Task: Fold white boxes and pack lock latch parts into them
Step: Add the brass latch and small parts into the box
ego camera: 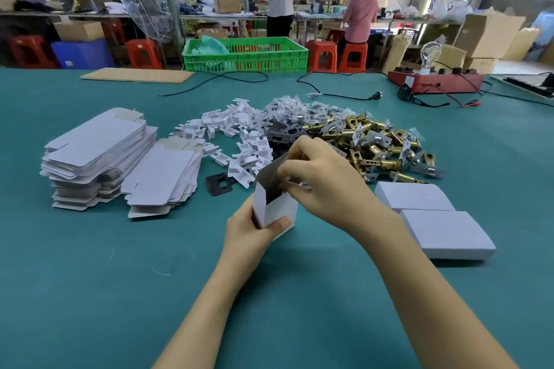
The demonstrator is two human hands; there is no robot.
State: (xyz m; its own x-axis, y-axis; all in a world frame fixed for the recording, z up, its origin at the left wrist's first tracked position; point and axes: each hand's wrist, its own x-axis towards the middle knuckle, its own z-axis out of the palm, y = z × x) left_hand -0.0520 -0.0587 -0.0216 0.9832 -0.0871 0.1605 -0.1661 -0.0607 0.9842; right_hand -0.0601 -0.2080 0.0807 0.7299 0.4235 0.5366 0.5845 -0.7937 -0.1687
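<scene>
Packing step, I judge: left hand (pixel 254 229) grips the open white box (pixel 277 213), upright just in front of the latch pile (pixel 374 144); right hand (pixel 317 177) pinches something at its mouth, unclear what. Next: close the flap.

Box (pixel 277 213): contents hidden behind right hand (pixel 317 177) and raised flap. Right fingertips: concealed inside the opening. Bagged parts (pixel 287 111): too small to identify. Both forearms: cut off at the bottom edge.
</scene>
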